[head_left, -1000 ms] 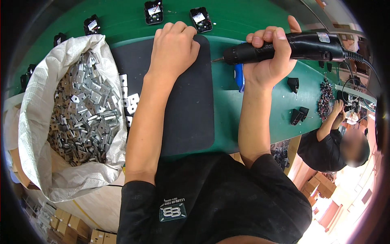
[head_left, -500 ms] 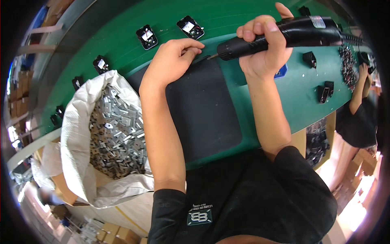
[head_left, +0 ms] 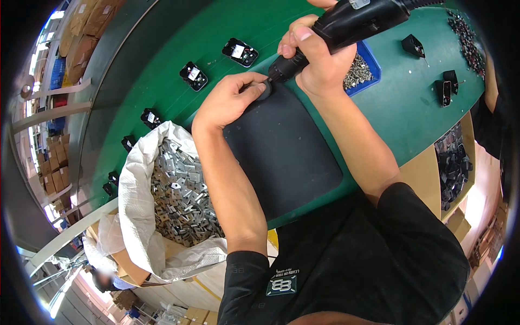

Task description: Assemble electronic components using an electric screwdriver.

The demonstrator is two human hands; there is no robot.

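My right hand (head_left: 319,59) is wrapped round a black electric screwdriver (head_left: 357,24), tilted with its tip down to the left. That tip meets a small dark, round-edged part (head_left: 264,91) at the far edge of a black mat (head_left: 287,151). Thumb and fingers of my left hand (head_left: 230,100) close on this part, and they partly hide it. Just beyond my hands, black housings with white labels, such as this housing (head_left: 240,52) and another housing (head_left: 193,76), lie on the green surface.
A white sack (head_left: 135,189) of small metal plates (head_left: 181,189) stands left of my left forearm. Right of my right hand is a blue tray (head_left: 374,81) of screws. Black parts (head_left: 444,92) lie farther right, near a cardboard box (head_left: 428,181) and another person's arm (head_left: 491,81).
The screwdriver has tipped more steeply, and its tip has come onto the part in my left hand. The view has shifted, showing more of the blue tray.
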